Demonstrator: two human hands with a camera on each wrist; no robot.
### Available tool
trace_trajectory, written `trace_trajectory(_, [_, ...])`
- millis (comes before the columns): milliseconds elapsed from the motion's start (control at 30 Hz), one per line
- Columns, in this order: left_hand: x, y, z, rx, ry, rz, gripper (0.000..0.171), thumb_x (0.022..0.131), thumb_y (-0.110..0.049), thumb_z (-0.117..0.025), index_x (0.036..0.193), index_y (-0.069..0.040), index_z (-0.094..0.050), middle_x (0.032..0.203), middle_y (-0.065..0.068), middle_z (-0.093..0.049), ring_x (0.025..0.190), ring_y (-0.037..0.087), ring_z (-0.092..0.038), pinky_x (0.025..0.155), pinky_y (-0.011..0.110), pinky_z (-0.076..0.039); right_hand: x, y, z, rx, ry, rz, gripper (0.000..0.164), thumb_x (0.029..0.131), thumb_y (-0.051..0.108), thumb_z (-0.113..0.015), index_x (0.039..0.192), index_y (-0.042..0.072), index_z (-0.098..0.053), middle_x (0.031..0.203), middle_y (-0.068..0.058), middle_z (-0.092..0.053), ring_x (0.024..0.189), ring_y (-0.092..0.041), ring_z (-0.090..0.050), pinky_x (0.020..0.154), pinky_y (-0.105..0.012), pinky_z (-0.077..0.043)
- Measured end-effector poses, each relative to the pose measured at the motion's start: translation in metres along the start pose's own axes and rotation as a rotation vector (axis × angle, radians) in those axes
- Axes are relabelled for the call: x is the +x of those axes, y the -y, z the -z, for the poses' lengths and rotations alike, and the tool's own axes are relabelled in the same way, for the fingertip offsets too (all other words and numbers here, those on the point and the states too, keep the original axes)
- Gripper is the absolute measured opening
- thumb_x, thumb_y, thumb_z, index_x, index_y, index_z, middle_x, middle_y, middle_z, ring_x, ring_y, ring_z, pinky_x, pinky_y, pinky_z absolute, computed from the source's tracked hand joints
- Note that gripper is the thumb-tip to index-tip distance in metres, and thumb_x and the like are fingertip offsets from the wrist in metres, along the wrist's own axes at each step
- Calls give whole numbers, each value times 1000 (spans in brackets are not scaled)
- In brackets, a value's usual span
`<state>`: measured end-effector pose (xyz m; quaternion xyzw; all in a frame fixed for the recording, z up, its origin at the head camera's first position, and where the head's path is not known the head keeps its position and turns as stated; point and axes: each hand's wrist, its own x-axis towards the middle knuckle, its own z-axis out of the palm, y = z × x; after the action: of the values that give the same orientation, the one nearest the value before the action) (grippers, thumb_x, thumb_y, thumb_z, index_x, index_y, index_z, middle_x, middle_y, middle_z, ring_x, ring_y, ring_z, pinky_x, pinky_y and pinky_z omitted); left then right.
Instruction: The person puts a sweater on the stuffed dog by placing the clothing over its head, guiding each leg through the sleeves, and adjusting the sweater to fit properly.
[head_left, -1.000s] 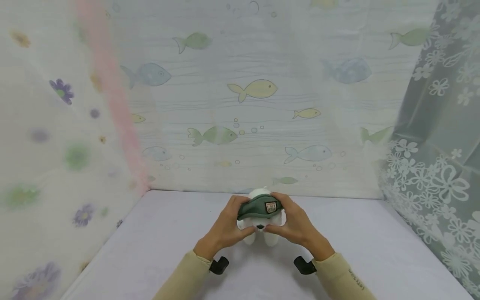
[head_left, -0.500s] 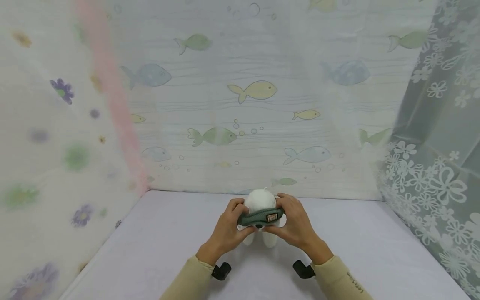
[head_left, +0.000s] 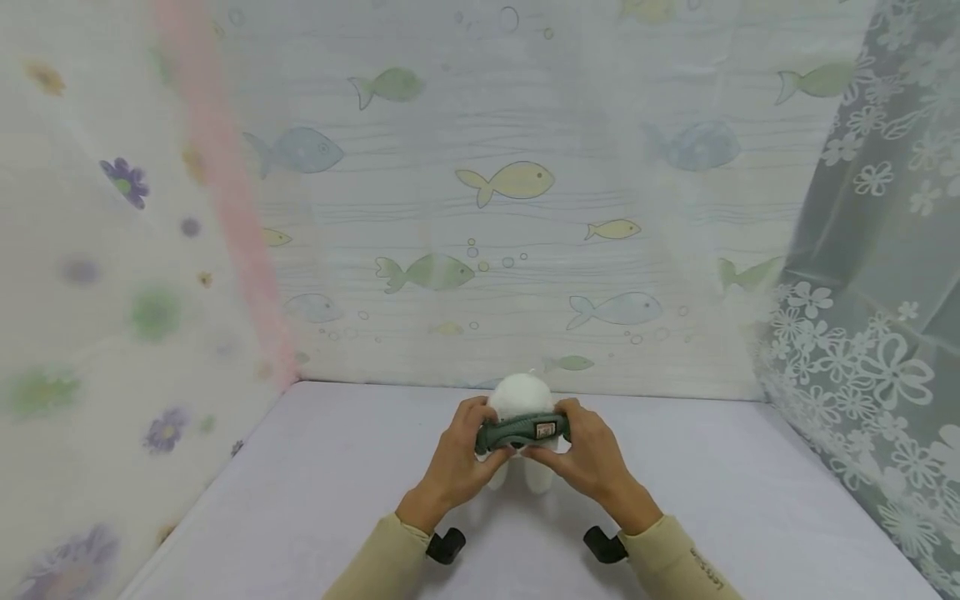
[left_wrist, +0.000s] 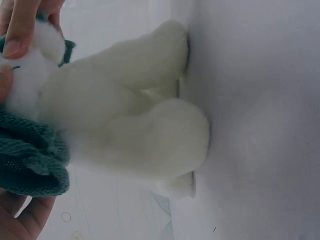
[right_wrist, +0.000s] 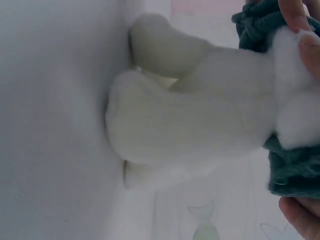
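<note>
A white plush animal (head_left: 520, 395) stands on the table on stubby legs, facing me. A green knitted garment (head_left: 513, 432) with a small patch lies bunched like a band across its face, leaving the top of the head bare. My left hand (head_left: 456, 457) grips one end of the garment, thumb toward the muzzle. At the other end, beside the patch, my right hand (head_left: 597, 460) grips it the same way. Both wrist views show the plush's body (left_wrist: 115, 115) and legs, with folded green knit (right_wrist: 295, 172) around the head. The eyes are hidden under the knit.
A white cloth covers the table (head_left: 360, 467). Behind it hangs a curtain (head_left: 420, 208) printed with fish. A flowered sheet (head_left: 112, 333) closes the left side, and a grey floral curtain (head_left: 885, 333) the right. Black wrist cameras (head_left: 446, 546) sit beneath both wrists.
Both hands have drawn the green garment down from the plush's head over its face. Its broad front has folded into a narrow band, and more of the white head shows above.
</note>
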<state>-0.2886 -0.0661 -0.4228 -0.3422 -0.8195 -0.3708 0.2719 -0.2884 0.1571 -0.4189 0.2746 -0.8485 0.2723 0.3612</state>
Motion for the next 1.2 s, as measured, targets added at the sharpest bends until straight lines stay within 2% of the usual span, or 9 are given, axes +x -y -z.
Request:
trace_trajectory(100, [-1,-1,0,8,-2,7,38,82,-16,-76,105,-13,-46,131,9,-43,111,22,-55,85,37,-52,-1,0,-2,-17,-10,21,57,64,43,-87,98,9,-55,86,5,-55,73,-10,-47,61,-26,-42])
trace_trajectory(200, [0,-2,0,18,-16,16,38,81,-19,-76,103,-13,-46,132,9,-42,114,22,-53,87,38,-51,0,1,-2,-15,-28,64,54,68,44,-84,99,8,-57,102,-1,-58,91,-16,-53,74,-33,-45])
trace_trajectory(300, [1,-5,2,47,-53,11,38,79,-25,-77,103,-13,-50,131,9,-44,116,23,-50,88,41,-49,1,1,0,17,-50,148,53,74,48,-77,101,7,-58,115,-8,-56,106,-24,-51,84,-39,-44])
trace_trajectory(433, [4,-12,4,88,-88,-21,36,78,-31,-78,102,-15,-56,130,9,-47,115,24,-47,85,41,-48,3,3,3,69,-75,257,46,83,46,-67,103,6,-60,118,-14,-53,108,-27,-50,84,-40,-44])
trace_trajectory(567, [5,-16,5,88,-69,-43,36,78,-29,-80,103,-15,-58,131,12,-45,114,25,-44,80,39,-48,3,5,4,95,-70,272,34,90,38,-61,104,7,-62,119,-15,-52,108,-26,-50,79,-35,-45])
trace_trajectory(833, [5,-15,5,88,-30,-44,31,75,-14,-79,96,-16,-57,134,15,-42,115,28,-43,81,36,-48,1,6,4,113,-12,258,25,85,33,-72,98,14,-62,125,-16,-47,101,-23,-51,82,-37,-47])
trace_trajectory(933, [6,-16,5,88,-27,-52,26,75,-11,-77,89,-17,-55,134,16,-42,119,30,-43,82,35,-48,2,6,5,119,19,262,21,80,25,-78,89,15,-63,127,-18,-46,99,-25,-53,82,-41,-49])
trace_trajectory(1067, [5,-16,5,90,-23,-60,26,73,-7,-76,83,-17,-55,136,18,-42,123,31,-41,84,34,-48,3,6,7,125,61,272,24,71,13,-84,81,15,-62,126,-20,-45,99,-28,-55,80,-45,-51])
trace_trajectory(1200, [3,-17,6,62,1,-50,27,74,-13,-78,86,-18,-55,140,18,-39,122,31,-41,82,36,-49,2,6,9,147,89,256,20,78,26,-80,86,17,-63,130,-18,-44,100,-26,-55,82,-43,-50])
